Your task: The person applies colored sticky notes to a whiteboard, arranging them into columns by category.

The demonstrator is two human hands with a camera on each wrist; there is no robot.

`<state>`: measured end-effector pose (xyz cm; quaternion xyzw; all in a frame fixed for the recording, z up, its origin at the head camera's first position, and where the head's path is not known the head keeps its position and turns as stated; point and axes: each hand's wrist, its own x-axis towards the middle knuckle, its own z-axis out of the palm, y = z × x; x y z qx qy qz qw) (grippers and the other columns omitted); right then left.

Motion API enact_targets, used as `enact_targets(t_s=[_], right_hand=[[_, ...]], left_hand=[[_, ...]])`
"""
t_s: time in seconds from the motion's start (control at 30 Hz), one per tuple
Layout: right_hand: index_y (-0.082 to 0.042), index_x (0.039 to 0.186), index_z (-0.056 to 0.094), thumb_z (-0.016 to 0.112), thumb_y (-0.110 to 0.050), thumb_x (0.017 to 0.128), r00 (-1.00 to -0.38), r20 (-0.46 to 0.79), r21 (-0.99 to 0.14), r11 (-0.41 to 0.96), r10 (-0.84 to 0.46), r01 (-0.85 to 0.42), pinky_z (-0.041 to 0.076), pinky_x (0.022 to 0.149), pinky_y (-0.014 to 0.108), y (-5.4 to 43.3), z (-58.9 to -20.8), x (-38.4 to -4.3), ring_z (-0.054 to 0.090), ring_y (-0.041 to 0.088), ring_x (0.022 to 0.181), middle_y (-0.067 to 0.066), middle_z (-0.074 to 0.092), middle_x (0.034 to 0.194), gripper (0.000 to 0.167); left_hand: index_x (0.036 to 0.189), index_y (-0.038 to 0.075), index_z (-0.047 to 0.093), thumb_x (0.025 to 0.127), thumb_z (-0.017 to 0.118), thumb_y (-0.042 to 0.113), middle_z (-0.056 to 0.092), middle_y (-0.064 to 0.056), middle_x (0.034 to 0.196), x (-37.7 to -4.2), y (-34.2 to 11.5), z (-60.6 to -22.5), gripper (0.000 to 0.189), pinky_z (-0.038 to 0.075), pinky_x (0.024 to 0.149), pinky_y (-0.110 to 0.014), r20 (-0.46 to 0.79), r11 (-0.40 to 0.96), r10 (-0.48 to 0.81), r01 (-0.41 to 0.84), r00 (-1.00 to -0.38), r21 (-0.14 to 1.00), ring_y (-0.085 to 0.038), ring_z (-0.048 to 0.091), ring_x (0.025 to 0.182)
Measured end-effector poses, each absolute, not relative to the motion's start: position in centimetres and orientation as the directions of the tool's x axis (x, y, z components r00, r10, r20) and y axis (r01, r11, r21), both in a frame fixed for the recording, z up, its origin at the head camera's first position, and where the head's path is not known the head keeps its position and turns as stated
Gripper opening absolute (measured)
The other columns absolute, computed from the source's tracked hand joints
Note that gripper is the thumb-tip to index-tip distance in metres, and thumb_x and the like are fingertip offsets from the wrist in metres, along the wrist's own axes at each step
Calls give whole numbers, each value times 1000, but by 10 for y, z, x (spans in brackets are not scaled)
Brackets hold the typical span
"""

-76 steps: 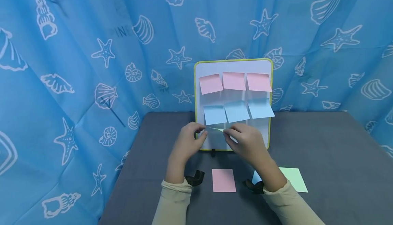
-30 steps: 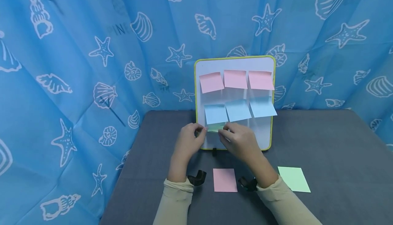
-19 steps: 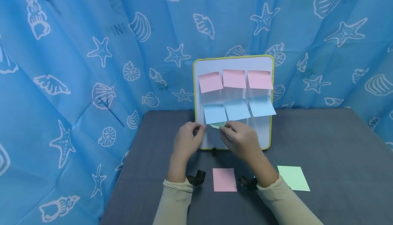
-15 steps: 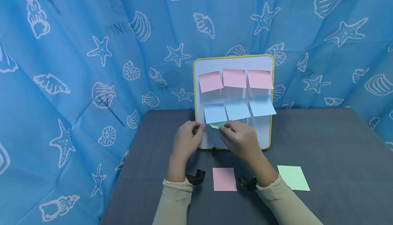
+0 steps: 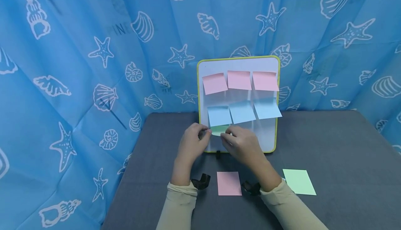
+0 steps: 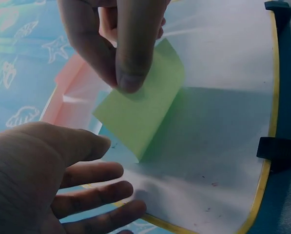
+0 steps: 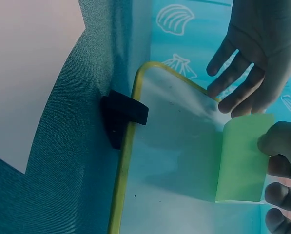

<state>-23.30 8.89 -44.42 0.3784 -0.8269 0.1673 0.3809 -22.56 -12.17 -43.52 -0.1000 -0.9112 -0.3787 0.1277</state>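
My right hand (image 5: 242,145) pinches a green sticky note (image 6: 145,105) between thumb and fingers, and the note bends in a curve. It hangs over the lower left of a whiteboard (image 5: 264,132) with a yellow rim, just below the left blue sticky note (image 5: 220,116). My left hand (image 5: 191,144) is beside the note's left end; in the left wrist view its thumb and fingers are spread, thumb tip near the note's corner. Higher up, two more blue notes complete a row, with a row of pink sticky notes (image 5: 239,80) above.
On the grey table (image 5: 338,146), a pink sheet (image 5: 229,184) lies between the forearms, and a light green sheet (image 5: 299,182) is right of the right forearm. A black foot (image 5: 218,154) supports the board's bottom edge. Behind hangs a blue shell-patterned curtain (image 5: 125,66).
The green note, earlier almost edge-on, now shows its face under the left blue note. My right hand has shifted left with it; my left hand has moved slightly.
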Motion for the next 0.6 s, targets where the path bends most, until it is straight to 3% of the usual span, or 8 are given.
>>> enact_targets(t_s=[0.23,0.6], right_hand=[[-9,92,82,89,-10,82,-476,710,-10,669,-519,-743,51,56,29,89,-448,-232,62,15,66,3,71,84,12],[-11,91,83,92,-11,79,-520,666,-31,677,-535,-736,51,57,29,89,-451,-234,61,14,65,1,71,85,15]], left_hand=[[128,12,75,105,68,29,70,-4,119,-226,-118,-439,29,60,91,-40,308,672,151,326,-939,665,-19,69,107],[132,9,73,105,69,25,69,-6,124,-227,-116,-439,32,60,92,-41,274,692,171,313,-947,651,-21,69,110]])
